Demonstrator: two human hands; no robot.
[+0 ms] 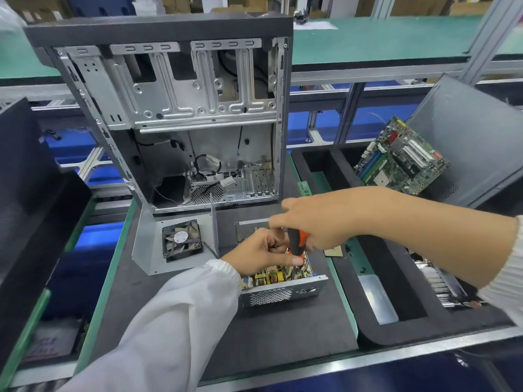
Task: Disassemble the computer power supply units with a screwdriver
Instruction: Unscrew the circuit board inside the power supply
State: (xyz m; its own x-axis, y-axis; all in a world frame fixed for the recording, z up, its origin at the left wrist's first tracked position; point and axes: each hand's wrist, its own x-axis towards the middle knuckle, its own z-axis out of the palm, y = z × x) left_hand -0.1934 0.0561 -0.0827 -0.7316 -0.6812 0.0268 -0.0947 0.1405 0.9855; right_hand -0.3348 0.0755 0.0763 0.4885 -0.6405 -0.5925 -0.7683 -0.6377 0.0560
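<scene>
The opened power supply unit (280,281) sits near the middle of your dark work mat (254,335), its circuit board exposed. Your right hand (314,222) grips the orange-and-black screwdriver (297,243) upright over it; your left hand (263,251) curls beside the shaft, fingers pinched near the tip, though what they hold is unclear. Left of the unit lies its removed cover with a fan (182,240). Behind stands an emptied computer case (175,108). To the right, a black foam tray (382,278) and a motherboard (402,159) leaning on a grey panel (475,137). Far off, green-topped benches (382,41) and blue bins (368,123).
</scene>
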